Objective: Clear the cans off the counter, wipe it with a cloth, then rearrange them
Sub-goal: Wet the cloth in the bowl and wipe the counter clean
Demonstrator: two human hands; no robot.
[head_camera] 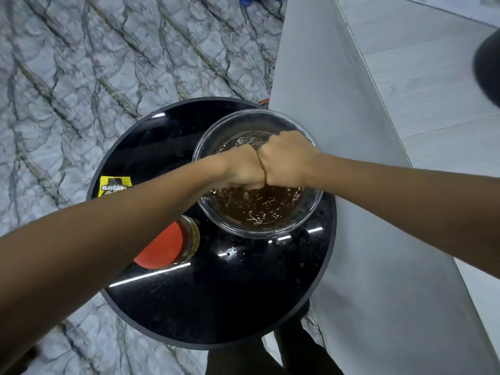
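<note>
The cloth itself is staying hidden, presumably balled inside the left hand (243,169) and right hand (286,161), which are pressing together as curled fists over the glass bowl (311,212) of brown water on the black table (216,307), likely wringing.

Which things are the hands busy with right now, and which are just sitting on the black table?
In use:
left hand
right hand
glass bowl of brown liquid, both fists pressed together over it

Just sitting:
red-lidded jar
yellow sachet
</note>
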